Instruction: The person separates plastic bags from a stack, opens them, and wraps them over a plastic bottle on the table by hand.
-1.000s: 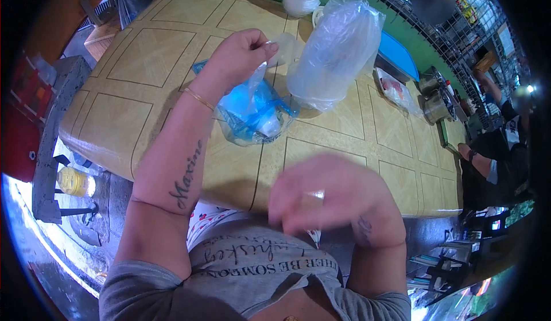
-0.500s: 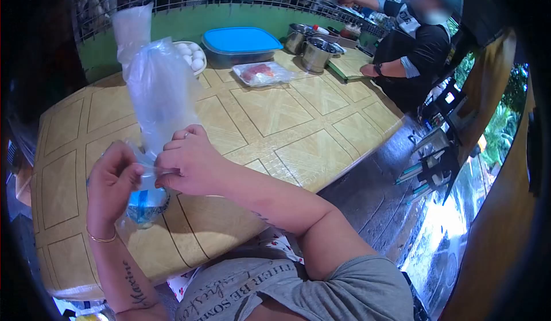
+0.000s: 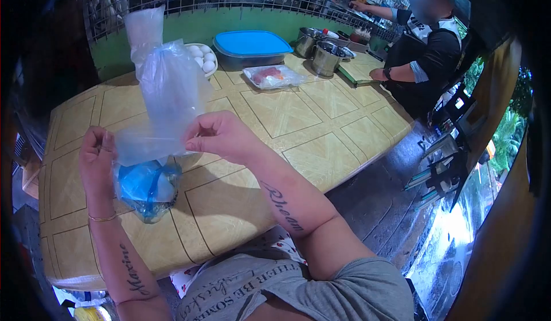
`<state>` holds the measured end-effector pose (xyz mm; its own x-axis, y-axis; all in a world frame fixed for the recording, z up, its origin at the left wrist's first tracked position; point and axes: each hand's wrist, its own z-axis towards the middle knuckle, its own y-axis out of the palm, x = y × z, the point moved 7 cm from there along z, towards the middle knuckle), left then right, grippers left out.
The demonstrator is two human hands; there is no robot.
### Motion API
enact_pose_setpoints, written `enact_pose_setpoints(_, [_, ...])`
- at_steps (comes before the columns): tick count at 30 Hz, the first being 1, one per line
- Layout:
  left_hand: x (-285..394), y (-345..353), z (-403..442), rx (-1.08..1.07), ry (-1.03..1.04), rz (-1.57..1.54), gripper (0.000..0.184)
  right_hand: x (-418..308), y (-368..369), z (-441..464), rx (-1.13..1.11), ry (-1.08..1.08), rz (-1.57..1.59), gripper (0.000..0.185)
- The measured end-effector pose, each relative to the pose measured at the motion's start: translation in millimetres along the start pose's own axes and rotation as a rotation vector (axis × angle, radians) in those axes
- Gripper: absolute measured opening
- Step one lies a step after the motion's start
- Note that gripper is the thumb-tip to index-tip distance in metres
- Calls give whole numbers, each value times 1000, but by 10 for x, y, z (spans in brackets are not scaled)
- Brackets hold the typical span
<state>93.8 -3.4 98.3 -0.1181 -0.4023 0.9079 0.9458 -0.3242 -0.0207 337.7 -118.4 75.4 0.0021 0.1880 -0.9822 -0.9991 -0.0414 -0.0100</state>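
Observation:
A clear plastic bag [image 3: 146, 144] is stretched sideways between my two hands, over the near left part of the table. My left hand [image 3: 97, 157] pinches its left edge, thumb against curled fingers. At the other edge, my right hand [image 3: 221, 136] grips the plastic between thumb and fingers. Directly below is a blue see-through plastic bundle [image 3: 146, 189] with something pale inside; I cannot tell whether it lies within the clear bag. Just behind my hands stands a tall, cloudy plastic bag [image 3: 175, 88], its contents unclear.
Another plastic-wrapped bundle [image 3: 144, 34] stands farther back, beside a bowl of eggs [image 3: 202, 58]. Along the table's far side are a blue-lidded container [image 3: 252, 44], wrapped meat [image 3: 270, 76], steel pots [image 3: 327, 61] and a green-edged board [image 3: 357, 73]. A person [image 3: 427, 51] stands at the far right end.
My hands have moved apart, spreading the clear bag that was bunched between them. The blue bundle now shows more fully beneath it. The view has shifted slightly.

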Motion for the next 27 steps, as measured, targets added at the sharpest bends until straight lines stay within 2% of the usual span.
enact_pose_setpoints(3, [-19,30,-9,47,-1,5,16,-42,51,11,5,-112,126,8])
enact_pose_setpoints(6, [5,9,-22,73,26,5,16,-1,58,2,70,-47,133,9])
enact_pose_setpoints(9, [11,-28,-18,96,81,4,15,-22,18,-20,159,-10,-85,8])
enact_pose_setpoints(12, [0,-52,-10,125,118,107,14,-17,43,-1,167,-97,-181,6])
enact_pose_setpoints(15, [42,21,-13,68,166,184,17,-164,171,-30,164,-319,-113,7])
enact_pose_setpoints(18, [127,100,-46,21,204,398,17,-67,102,-10,200,-302,-133,11])
enact_pose_setpoints(21, [137,85,-49,19,239,387,17,-97,12,-13,205,-447,153,11])
enact_pose_setpoints(24, [143,111,-52,-44,187,230,17,-131,-89,-50,267,-424,117,13])
enact_pose_setpoints(27, [58,144,-68,-70,81,63,15,-169,-19,-37,257,-467,372,17])
